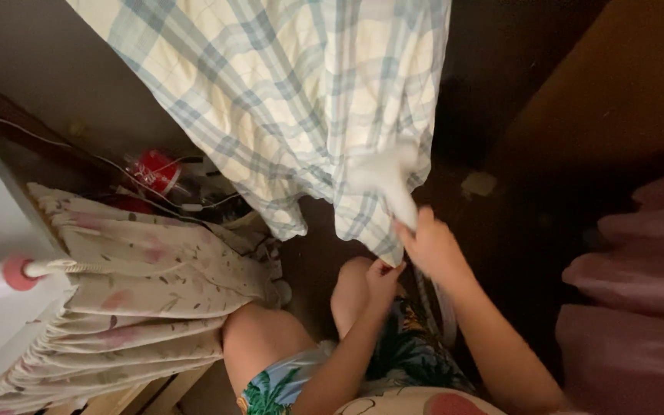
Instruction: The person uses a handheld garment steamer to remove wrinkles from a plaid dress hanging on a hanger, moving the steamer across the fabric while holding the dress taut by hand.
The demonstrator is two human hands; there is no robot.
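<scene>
1. A big checked cloth (286, 92) hangs down from the top middle of the frame. It has pale blue and cream squares.
2. The right hand (428, 246) is in the middle of the frame. Its fingers are pressed together on the low edge of the cloth, where a white bit (386, 180) sticks out.
3. The left hand (382, 280) is just below it. It pinches the bottom corner of the cloth between thumb and fingers.
4. The cloth looks soft and light. It bends and folds in waves, so it should flop if held in only one spot. It looks thin, not slippery, and it will not break.
5. The corners and the bottom edge look like the best places to hold it, one in each hand.
6. At the lower left of the frame hangs a flowery curtain (147, 284) with many tight folds. It looks soft too.
7. A red bottle (155, 173) lies at the left, above the curtain. It looks hard and shiny. Thin white wires (55, 144) run near it.
8. A pink puffy blanket (639, 300) fills the right edge of the frame.
9. The person's bare knees (263, 338) show at the bottom.
</scene>
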